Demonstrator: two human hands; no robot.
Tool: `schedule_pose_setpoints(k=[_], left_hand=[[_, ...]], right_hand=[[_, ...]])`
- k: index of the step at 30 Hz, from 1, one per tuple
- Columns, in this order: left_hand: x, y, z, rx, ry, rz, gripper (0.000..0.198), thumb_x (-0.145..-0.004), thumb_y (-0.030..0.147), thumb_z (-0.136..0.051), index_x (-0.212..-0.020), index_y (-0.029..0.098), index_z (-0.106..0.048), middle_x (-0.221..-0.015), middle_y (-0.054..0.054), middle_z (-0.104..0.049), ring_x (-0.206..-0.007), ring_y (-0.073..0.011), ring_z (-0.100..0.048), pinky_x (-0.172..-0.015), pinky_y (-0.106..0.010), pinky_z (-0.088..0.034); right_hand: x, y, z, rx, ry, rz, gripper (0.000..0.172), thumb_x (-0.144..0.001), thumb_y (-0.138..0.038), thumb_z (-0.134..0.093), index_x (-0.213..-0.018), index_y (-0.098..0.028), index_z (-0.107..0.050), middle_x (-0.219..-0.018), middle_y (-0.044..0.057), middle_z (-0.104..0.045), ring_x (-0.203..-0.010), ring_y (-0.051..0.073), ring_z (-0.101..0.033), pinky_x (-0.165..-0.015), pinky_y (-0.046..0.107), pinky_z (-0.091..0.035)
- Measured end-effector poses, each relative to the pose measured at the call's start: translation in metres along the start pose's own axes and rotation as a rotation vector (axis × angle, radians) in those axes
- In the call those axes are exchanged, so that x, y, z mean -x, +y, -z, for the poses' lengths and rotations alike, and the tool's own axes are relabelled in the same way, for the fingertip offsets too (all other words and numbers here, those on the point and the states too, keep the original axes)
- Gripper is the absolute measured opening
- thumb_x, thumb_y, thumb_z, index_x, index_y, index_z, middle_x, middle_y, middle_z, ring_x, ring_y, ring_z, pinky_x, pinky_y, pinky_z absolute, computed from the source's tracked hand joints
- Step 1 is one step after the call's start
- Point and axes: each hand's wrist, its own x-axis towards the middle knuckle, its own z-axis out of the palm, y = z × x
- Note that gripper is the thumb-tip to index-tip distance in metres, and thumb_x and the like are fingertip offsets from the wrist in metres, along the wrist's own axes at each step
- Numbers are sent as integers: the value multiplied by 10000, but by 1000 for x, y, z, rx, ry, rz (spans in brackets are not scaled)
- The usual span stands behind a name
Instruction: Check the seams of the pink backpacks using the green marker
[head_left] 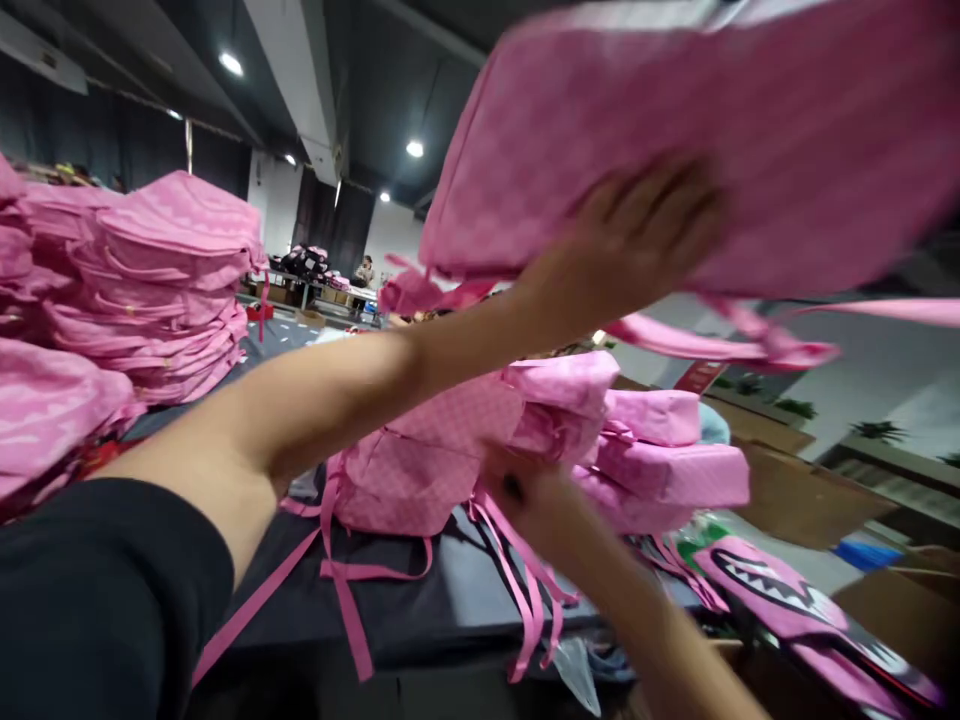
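Note:
A pink checkered backpack is tilted up in the air at the upper right, its straps dangling below. Against its side lies my left hand, fingers spread and flat, blurred by motion. My right hand reaches in from the lower right, beside another pink checkered backpack on the table. That hand's fingers are smeared and partly lost against the pink fabric, so a grip on it cannot be made out. Long pink straps hang from the standing backpack over the table's front edge.
A tall stack of pink backpacks rises at the left. More pink bags are piled right of centre. A pink bag with a toothed-mouth print lies at the lower right near cardboard boxes. A person is far back.

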Motion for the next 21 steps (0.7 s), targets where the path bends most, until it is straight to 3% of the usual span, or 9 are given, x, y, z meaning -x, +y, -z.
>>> schedule_pose_setpoints(k=[2,3,5,7,9,12,15,18,21], left_hand=[[16,7,-56,26,-45,66,617,-992,123,-75,-1481,55,-445,-1555,-178,-416,-1484,-260,-328,-1215,-462,-260],[27,12,-85,43,-73,80,555,-1008,110,-149,-1405,40,-530,-1493,-200,-500,-1445,-258,-422,-1192,-455,-343],[53,24,-137,84,-162,119,449,-985,59,-267,-1198,-3,-657,-1230,-248,-684,-1208,-291,-654,-988,-462,-546],[74,34,-174,128,-239,136,418,-965,31,-295,-1114,-11,-683,-1121,-263,-717,-1074,-313,-711,-867,-478,-587],[86,40,-192,167,-282,135,458,-977,37,-252,-1221,-21,-635,-1250,-289,-656,-1186,-339,-657,-933,-539,-550],[88,46,-187,228,-339,134,524,-999,66,-187,-1431,-2,-475,-1510,-284,-437,-1441,-368,-416,-1126,-651,-357],[103,41,-151,283,-331,82,559,-987,55,-252,-1521,153,-385,-1641,-173,-258,-1542,-338,-198,-1199,-707,-109],[160,16,-101,268,-283,57,594,-975,146,-422,-1553,234,-313,-1676,-107,-189,-1566,-293,-112,-1228,-654,13],[253,-27,-57,134,-440,268,649,-952,311,-548,-1551,210,-320,-1677,-135,-171,-1563,-306,-140,-1250,-605,-20]], right_hand=[[29,14,-35,-215,-127,-54,386,-934,-221,-481,-1253,-173,-692,-885,101,-778,-766,217,-731,-700,286,-556],[46,23,-54,-297,-165,-93,408,-942,-227,-457,-1283,-177,-676,-893,94,-779,-766,211,-732,-714,289,-557],[79,43,-88,-379,-192,-201,433,-944,-233,-430,-1299,-147,-663,-907,110,-776,-789,223,-737,-741,313,-560],[104,60,-109,-402,-207,-282,434,-929,-236,-441,-1279,-127,-672,-944,128,-772,-863,246,-741,-793,343,-556],[116,71,-115,-440,-244,-327,425,-914,-239,-455,-1255,-123,-682,-954,131,-770,-914,257,-738,-821,354,-549],[112,69,-108,-519,-279,-365,446,-914,-254,-445,-1274,-104,-660,-930,127,-770,-877,248,-739,-797,346,-543],[102,53,-105,-562,-288,-370,472,-914,-290,-437,-1301,-113,-643,-985,132,-773,-850,239,-739,-795,348,-543],[112,35,-119,-611,-334,-359,507,-906,-376,-436,-1297,-138,-654,-1022,141,-774,-868,258,-745,-824,376,-565],[139,27,-154,-689,-414,-386,569,-873,-526,-451,-1284,-207,-681,-1034,147,-774,-952,297,-752,-842,396,-605]])
